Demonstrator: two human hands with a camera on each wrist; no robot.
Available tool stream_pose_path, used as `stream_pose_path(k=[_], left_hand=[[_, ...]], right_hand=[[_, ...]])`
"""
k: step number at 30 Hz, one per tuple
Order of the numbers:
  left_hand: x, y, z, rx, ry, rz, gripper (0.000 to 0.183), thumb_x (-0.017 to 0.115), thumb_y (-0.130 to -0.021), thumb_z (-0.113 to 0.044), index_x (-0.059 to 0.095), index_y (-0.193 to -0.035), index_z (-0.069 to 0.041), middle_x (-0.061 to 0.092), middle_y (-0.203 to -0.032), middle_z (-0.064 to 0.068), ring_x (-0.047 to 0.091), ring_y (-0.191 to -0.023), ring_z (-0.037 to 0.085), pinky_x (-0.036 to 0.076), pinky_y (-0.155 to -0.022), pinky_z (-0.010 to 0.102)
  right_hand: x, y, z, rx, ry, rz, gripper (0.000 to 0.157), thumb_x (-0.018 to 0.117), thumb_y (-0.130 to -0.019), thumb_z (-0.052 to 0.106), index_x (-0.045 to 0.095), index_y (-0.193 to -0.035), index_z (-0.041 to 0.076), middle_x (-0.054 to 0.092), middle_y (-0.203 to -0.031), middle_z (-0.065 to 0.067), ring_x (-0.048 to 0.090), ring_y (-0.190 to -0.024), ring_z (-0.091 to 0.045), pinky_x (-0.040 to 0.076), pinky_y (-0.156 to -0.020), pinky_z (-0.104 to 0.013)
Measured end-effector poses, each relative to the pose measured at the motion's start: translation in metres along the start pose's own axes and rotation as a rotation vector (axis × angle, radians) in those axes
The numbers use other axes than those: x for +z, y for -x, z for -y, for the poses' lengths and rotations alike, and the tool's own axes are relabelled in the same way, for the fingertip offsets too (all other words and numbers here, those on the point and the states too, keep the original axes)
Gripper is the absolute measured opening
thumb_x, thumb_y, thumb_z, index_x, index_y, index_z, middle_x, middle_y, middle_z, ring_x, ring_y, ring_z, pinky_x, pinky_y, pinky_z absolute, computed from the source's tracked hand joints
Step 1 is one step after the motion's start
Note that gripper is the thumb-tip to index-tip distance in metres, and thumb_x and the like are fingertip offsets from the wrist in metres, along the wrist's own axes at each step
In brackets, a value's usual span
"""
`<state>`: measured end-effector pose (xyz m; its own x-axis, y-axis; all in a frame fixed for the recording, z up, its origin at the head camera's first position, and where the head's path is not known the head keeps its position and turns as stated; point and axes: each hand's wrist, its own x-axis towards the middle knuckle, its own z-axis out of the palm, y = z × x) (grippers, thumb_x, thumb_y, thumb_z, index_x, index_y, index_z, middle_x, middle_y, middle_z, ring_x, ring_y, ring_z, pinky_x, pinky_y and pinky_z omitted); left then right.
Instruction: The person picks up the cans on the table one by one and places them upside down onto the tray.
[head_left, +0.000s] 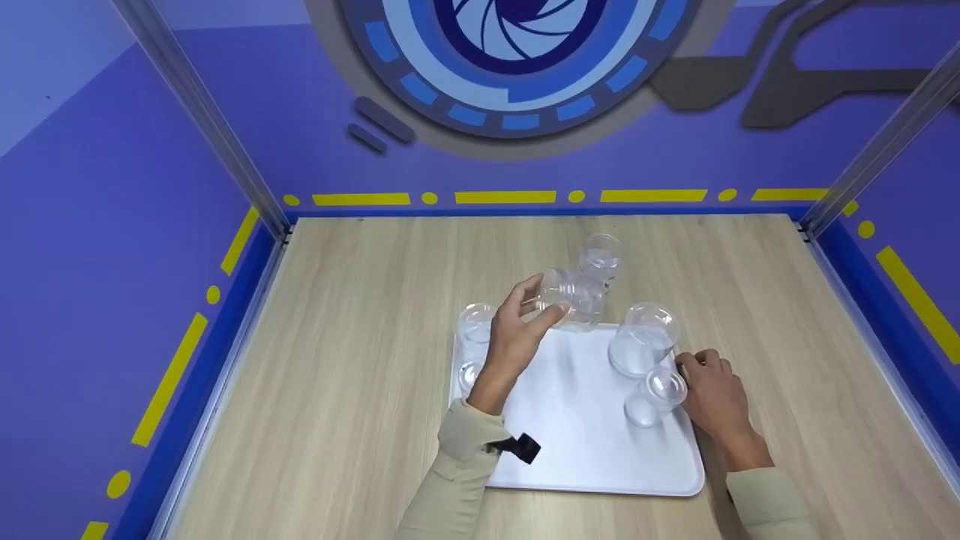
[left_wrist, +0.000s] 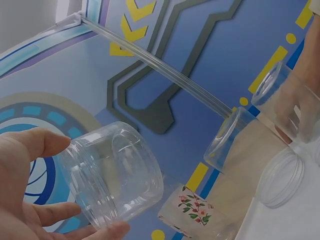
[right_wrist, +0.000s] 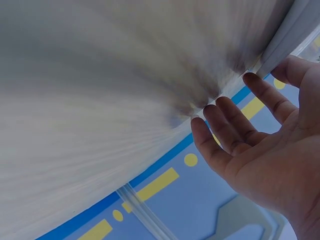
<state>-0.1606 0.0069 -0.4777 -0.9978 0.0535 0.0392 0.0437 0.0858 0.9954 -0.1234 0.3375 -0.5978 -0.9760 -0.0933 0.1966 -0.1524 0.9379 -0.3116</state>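
Observation:
My left hand (head_left: 516, 330) grips a clear plastic jar (head_left: 574, 298), raised and tipped on its side at the tray's back edge. In the left wrist view, thumb and fingers are around the jar's ridged end, and its smooth end points away from the palm. My right hand (head_left: 716, 394) rests at the right edge of the white tray (head_left: 570, 450). Its fingertips meet the tabletop in the right wrist view, with the thumb close by the tray's rim. Beside this hand, a larger clear jar (head_left: 643, 341) and a smaller one (head_left: 654, 397) stand on the tray.
Two more clear containers line the tray's left side: one at the back (head_left: 475, 324) and another (head_left: 469, 375) partly hidden by my left forearm. Behind the tray stands a clear container (head_left: 601, 253) with a floral print. Printed blue walls (head_left: 495, 169) enclose the wooden table (head_left: 360, 337).

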Motion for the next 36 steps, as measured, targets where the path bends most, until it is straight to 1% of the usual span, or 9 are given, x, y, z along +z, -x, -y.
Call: stream_pose_path(k=[3,6,9,12,20,26,33,36], left_hand=[[0.0,0.001,0.0,-0.008,0.046,-0.005,0.067,0.074,-0.094,-0.036,0.055,-0.153,-0.01,0.059,-0.148,0.01,0.056,-0.132,0.03,0.052,-0.103,0.045],[0.0,0.003,0.001,-0.014,0.117,-0.01,0.067,0.075,-0.094,-0.033,0.055,-0.153,-0.007,0.058,-0.147,0.013,0.057,-0.13,0.03,0.054,-0.102,0.042],[-0.001,0.004,0.001,-0.012,0.184,-0.004,0.068,0.074,-0.095,-0.032,0.052,-0.153,-0.003,0.057,-0.146,0.017,0.058,-0.128,0.03,0.056,-0.1,0.04],[-0.001,0.005,0.001,-0.008,0.221,0.01,0.07,0.072,-0.096,-0.032,0.051,-0.154,-0.001,0.055,-0.147,0.019,0.059,-0.129,0.03,0.056,-0.099,0.039],[-0.001,0.008,0.0,-0.036,0.259,0.016,0.067,0.072,-0.096,-0.033,0.052,-0.153,-0.003,0.057,-0.147,0.017,0.061,-0.131,0.029,0.056,-0.1,0.04],[-0.001,0.01,-0.002,-0.037,0.285,0.013,0.066,0.072,-0.097,-0.03,0.052,-0.154,-0.003,0.057,-0.148,0.018,0.06,-0.132,0.03,0.056,-0.101,0.042],[-0.002,0.013,-0.004,-0.028,0.278,0.014,0.067,0.071,-0.097,-0.031,0.051,-0.154,-0.003,0.056,-0.147,0.018,0.06,-0.131,0.03,0.056,-0.101,0.042],[-0.003,0.013,-0.004,-0.027,0.271,0.013,0.066,0.071,-0.097,-0.032,0.051,-0.154,-0.003,0.056,-0.148,0.018,0.06,-0.132,0.03,0.055,-0.101,0.041]], right_hand=[[0.0,0.0,0.0,-0.002,0.0,-0.006,0.028,0.07,-0.096,0.006,0.067,-0.121,-0.005,0.059,-0.116,-0.036,0.059,-0.102,-0.056,0.051,-0.077,-0.071],[0.001,0.0,0.0,-0.001,-0.008,-0.004,0.028,0.07,-0.095,0.006,0.067,-0.121,-0.005,0.059,-0.116,-0.036,0.059,-0.103,-0.055,0.051,-0.077,-0.07],[0.001,0.0,-0.001,0.002,-0.011,0.004,0.03,0.071,-0.094,0.006,0.067,-0.122,-0.004,0.058,-0.116,-0.036,0.058,-0.103,-0.055,0.05,-0.077,-0.071],[0.0,0.0,-0.001,0.0,-0.001,0.005,0.031,0.071,-0.094,0.006,0.066,-0.122,-0.004,0.058,-0.116,-0.036,0.059,-0.103,-0.056,0.05,-0.077,-0.071],[0.0,0.001,0.001,0.006,-0.006,-0.005,0.03,0.071,-0.094,0.006,0.067,-0.121,-0.005,0.058,-0.117,-0.037,0.059,-0.105,-0.057,0.05,-0.078,-0.072],[-0.001,0.0,0.0,-0.004,-0.01,-0.01,0.03,0.071,-0.093,0.007,0.067,-0.12,-0.006,0.059,-0.116,-0.036,0.059,-0.103,-0.057,0.051,-0.077,-0.072],[-0.005,-0.001,0.0,0.032,-0.073,0.031,0.03,0.07,-0.095,0.007,0.068,-0.121,-0.007,0.058,-0.12,-0.037,0.057,-0.109,-0.058,0.048,-0.082,-0.073],[-0.008,-0.002,0.0,0.065,-0.112,0.064,0.029,0.066,-0.1,0.01,0.067,-0.123,-0.008,0.058,-0.123,-0.038,0.056,-0.112,-0.059,0.048,-0.084,-0.074]])
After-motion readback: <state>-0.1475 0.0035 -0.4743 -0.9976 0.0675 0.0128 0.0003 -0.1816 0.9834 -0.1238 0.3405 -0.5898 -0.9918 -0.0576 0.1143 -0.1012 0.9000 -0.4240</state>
